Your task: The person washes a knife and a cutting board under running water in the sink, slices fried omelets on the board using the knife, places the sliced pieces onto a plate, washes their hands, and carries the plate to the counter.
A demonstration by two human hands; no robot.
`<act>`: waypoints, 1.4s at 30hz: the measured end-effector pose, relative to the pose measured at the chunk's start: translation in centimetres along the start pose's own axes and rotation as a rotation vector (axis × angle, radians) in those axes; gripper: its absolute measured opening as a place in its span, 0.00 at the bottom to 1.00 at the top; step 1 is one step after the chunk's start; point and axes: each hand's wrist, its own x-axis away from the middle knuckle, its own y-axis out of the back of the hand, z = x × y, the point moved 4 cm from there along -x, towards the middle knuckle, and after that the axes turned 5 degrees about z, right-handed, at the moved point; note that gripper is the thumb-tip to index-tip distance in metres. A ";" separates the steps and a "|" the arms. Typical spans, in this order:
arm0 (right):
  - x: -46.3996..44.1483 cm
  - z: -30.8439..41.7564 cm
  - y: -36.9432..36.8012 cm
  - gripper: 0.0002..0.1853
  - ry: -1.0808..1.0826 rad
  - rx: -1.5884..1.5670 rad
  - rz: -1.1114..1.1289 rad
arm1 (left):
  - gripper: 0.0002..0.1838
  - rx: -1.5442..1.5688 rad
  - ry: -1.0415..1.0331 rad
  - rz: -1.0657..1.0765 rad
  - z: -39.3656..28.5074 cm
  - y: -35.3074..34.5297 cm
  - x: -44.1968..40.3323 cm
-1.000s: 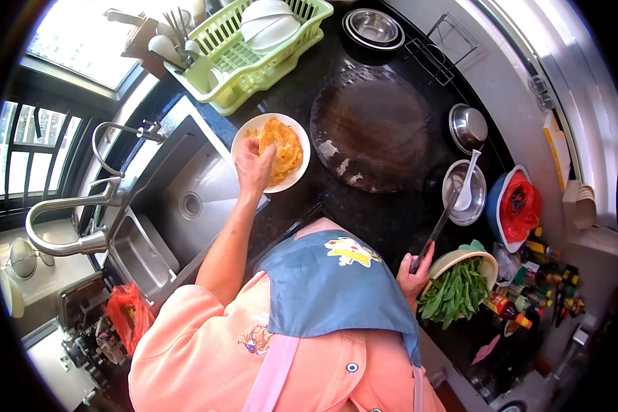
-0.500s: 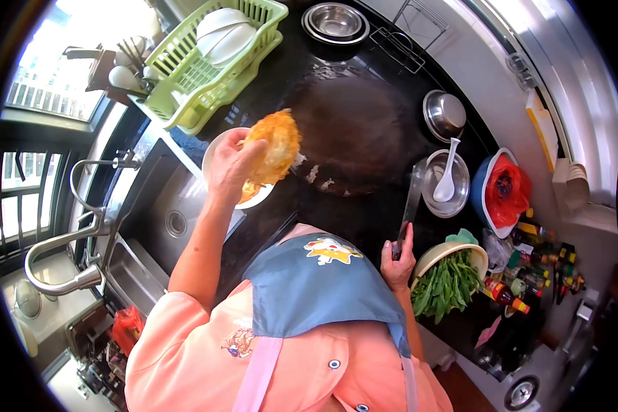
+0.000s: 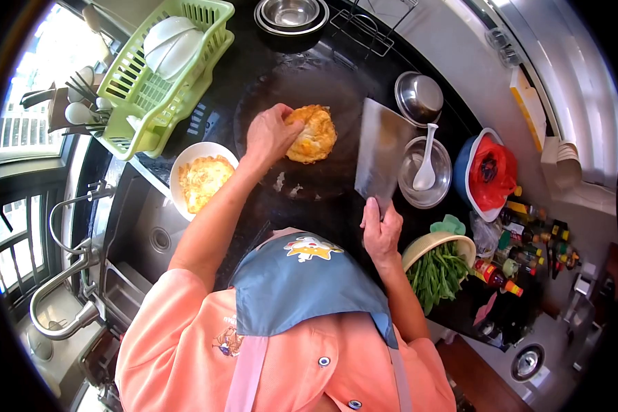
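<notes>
My left hand [image 3: 273, 135] pinches the left edge of a golden fried egg [image 3: 314, 137], which lies on or just above a dark round cutting board [image 3: 350, 99]. In my right hand [image 3: 382, 232] is the handle of a cleaver [image 3: 384, 147], its broad blade turned face up at the board's right side, slightly blurred. Left of my left forearm, a white bowl [image 3: 177, 196] holds more fried egg [image 3: 204, 182].
A green dish rack [image 3: 154, 137] stands beyond the sink [image 3: 144, 218] at left. To the right are a metal bowl [image 3: 405, 196] with a white spoon [image 3: 427, 165], a basin with a red bag [image 3: 489, 178], leafy greens [image 3: 438, 278] and several bottles [image 3: 494, 275].
My left hand has carried the fried egg from over the white bowl rightward to the cutting board. My right hand has raised the cleaver and brought it left, turning its blade face into view.
</notes>
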 end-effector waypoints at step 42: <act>-9.2 2.0 -4.9 0.10 0.186 0.629 0.370 | 0.37 0.090 -0.693 -0.229 -9.6 0.2 -6.0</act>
